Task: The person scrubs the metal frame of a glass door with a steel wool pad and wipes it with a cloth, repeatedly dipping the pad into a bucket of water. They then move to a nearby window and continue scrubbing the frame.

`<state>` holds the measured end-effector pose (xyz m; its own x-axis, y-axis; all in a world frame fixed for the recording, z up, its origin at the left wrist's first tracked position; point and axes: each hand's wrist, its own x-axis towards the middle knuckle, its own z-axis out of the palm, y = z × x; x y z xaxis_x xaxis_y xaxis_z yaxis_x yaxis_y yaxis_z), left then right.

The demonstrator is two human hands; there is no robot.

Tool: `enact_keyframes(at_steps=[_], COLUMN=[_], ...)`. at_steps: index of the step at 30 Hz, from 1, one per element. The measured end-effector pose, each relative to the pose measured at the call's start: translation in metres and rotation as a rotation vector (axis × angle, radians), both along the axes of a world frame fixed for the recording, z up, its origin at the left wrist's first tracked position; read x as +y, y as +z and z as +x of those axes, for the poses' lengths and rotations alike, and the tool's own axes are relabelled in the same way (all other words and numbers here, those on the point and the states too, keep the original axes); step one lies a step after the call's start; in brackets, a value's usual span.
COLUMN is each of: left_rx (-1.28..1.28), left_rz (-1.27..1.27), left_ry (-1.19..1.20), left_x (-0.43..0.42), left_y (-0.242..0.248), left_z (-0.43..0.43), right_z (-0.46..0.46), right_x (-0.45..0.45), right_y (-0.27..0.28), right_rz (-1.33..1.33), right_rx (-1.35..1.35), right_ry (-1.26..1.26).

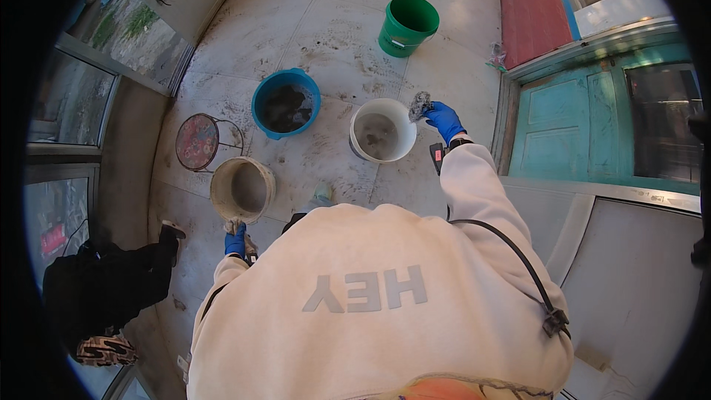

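My right hand (445, 121), in a blue rubber glove, holds a grey, wet-looking scrubbing pad or rag (420, 106) just beyond the right rim of a white bucket (411, 130). Murky grey water stands in that bucket. At the lower left, my left hand (235, 242), gloved in blue too, grips a pale crumpled cloth (232, 226) by the near rim of a dirty beige bucket (218, 191) with cloudy water inside. Between and beyond these two stands a blue plastic basin (259, 114) of dark water with patches of foam.
A green bucket (395, 39) stands farther off. Left of the basin is a round stool (197, 141) with a patterned seat. Muddy marks cover the pale floor (333, 61). Another person in dark clothes (111, 283) is at the lower left by windows. A turquoise door (555, 122) lies at right.
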<state>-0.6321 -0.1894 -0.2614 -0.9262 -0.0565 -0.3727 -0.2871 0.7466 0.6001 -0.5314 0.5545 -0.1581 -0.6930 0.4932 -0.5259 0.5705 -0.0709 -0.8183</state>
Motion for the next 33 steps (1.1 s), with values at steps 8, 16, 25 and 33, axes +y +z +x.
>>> enact_keyframes(at_steps=[8,16,25,33], left_rx=[-0.244,-0.306,-0.206,-0.398], left_rz=[0.02,-0.031,0.12,-0.04], left_ry=[-0.049,-0.189,-0.392,-0.457], left_x=[0.03,0.147,0.347,0.597], left_y=[-0.032,-0.018,-0.073,-0.058], left_z=[-0.062,-0.094,-0.047,0.039], right_z=[0.005,0.073,0.247,0.36], right_x=[-0.005,0.092,0.316,0.466], right_y=[0.013,0.019,-0.01,0.002], right_rz=[-0.163,-0.248,-0.256,-0.218], right_rx=[0.18,0.287,0.423,0.426], right_ry=[-0.119,-0.329,-0.534,-0.618])
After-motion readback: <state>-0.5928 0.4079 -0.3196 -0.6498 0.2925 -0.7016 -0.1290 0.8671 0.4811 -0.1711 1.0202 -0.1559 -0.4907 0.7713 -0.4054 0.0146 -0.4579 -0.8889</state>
